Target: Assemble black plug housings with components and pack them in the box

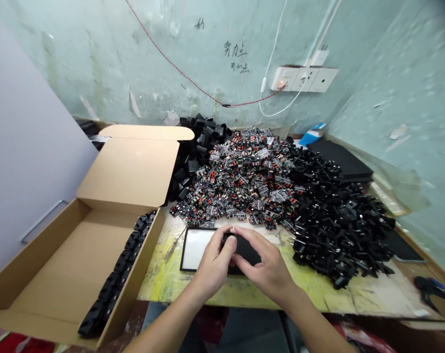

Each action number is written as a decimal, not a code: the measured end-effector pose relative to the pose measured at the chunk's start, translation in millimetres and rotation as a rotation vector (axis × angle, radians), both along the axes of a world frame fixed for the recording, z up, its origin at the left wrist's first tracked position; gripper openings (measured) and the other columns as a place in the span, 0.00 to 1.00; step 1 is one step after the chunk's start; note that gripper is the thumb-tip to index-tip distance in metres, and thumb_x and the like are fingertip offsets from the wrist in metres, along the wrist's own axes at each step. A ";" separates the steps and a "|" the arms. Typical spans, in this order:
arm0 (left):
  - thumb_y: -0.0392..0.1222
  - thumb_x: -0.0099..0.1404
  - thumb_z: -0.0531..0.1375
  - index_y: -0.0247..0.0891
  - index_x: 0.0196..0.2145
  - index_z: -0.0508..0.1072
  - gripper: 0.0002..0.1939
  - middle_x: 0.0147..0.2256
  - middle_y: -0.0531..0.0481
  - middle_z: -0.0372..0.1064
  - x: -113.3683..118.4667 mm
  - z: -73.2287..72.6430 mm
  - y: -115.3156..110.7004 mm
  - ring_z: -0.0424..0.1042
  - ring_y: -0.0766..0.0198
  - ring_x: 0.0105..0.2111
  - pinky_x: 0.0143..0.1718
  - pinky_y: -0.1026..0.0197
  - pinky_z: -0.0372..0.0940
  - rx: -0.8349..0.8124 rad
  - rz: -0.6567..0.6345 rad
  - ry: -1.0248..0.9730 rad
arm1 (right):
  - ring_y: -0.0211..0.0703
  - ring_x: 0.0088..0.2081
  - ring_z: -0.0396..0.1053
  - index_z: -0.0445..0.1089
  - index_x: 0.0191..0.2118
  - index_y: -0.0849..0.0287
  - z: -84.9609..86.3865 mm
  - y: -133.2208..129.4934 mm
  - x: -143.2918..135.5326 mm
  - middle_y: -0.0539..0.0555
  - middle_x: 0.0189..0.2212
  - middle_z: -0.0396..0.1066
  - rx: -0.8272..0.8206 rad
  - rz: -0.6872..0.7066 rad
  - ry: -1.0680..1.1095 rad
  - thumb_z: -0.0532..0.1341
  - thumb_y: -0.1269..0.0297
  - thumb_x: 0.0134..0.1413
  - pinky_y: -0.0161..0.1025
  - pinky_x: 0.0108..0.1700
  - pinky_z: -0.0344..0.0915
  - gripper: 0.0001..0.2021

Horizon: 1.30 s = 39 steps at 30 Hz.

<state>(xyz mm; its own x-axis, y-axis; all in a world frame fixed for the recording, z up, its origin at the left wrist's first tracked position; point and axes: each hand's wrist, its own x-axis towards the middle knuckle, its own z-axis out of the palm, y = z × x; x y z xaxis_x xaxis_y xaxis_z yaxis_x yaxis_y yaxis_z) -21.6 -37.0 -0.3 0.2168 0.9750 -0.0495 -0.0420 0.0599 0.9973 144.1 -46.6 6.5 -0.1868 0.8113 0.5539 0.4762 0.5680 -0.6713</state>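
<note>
Over a black-framed tray with a white left part and a dark right part, my two hands meet around a small black piece. My left hand pinches it between thumb and fingers. My right hand touches it from the other side with curled fingers; much of the piece is hidden by the fingers. Behind the tray lies a heap of small circuit boards. Black plastic parts with metal pins are piled to the right, and black housings lie at the back left.
An open cardboard box stands at the left, with a row of black units along its right side. A screwdriver lies left of the tray. Black sheets are at the back right. Sockets and cables are on the wall.
</note>
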 end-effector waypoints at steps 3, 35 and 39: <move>0.60 0.75 0.56 0.40 0.61 0.72 0.27 0.46 0.43 0.75 3.8 -4.7 1.5 0.69 0.59 0.33 0.32 0.59 0.66 -0.019 0.019 0.029 | 0.50 0.57 0.77 0.67 0.68 0.45 -6.2 0.4 -0.9 0.55 0.58 0.78 -0.021 -0.009 0.020 0.68 0.71 0.61 0.47 0.61 0.74 0.31; 0.74 0.54 0.68 0.39 0.46 0.75 0.37 0.22 0.56 0.65 -75.5 -3.9 33.8 0.68 0.59 0.19 0.17 0.60 0.63 -0.135 0.130 0.279 | 0.46 0.52 0.77 0.76 0.58 0.50 3.9 54.0 37.4 0.53 0.51 0.78 -0.184 -0.078 0.072 0.67 0.70 0.59 0.43 0.60 0.72 0.22; 0.67 0.63 0.65 0.41 0.47 0.80 0.28 0.31 0.46 0.77 -73.8 -1.3 41.3 0.78 0.49 0.34 0.34 0.53 0.74 0.223 0.187 0.500 | 0.50 0.64 0.69 0.72 0.63 0.55 1.3 93.9 89.8 0.60 0.62 0.71 -0.170 -0.352 -0.014 0.63 0.66 0.63 0.48 0.70 0.63 0.23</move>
